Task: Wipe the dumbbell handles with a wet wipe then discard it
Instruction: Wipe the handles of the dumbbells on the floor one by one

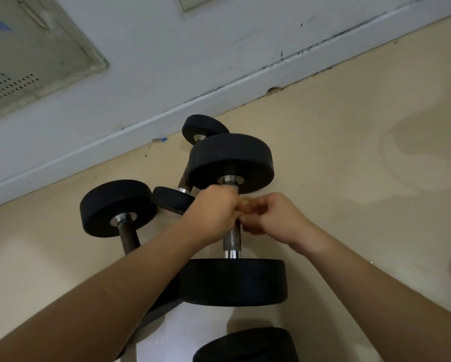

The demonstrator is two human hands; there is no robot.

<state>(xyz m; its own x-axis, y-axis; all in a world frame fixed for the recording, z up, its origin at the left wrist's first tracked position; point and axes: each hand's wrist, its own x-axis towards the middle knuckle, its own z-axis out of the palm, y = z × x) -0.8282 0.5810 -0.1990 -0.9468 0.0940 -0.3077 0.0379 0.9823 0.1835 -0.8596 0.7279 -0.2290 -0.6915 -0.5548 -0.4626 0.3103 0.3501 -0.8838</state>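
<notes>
A large black dumbbell (232,280) lies on the floor with its metal handle (232,240) pointing away from me. My left hand (214,210) grips the upper part of that handle, fingers curled round it. My right hand (274,218) is beside it on the right, fingers curled and touching the left hand's fingers at the handle. No wet wipe shows clearly; a small pale bit sits between the two hands. A second large dumbbell (118,207) lies to the left, partly under my left forearm. A smaller dumbbell (204,128) lies behind.
A white wall with a baseboard (166,118) runs diagonally behind the dumbbells. A grey metal panel (33,56) is set in the wall at upper left. Another black weight (245,346) sits at the bottom edge. Beige floor stretches to the right.
</notes>
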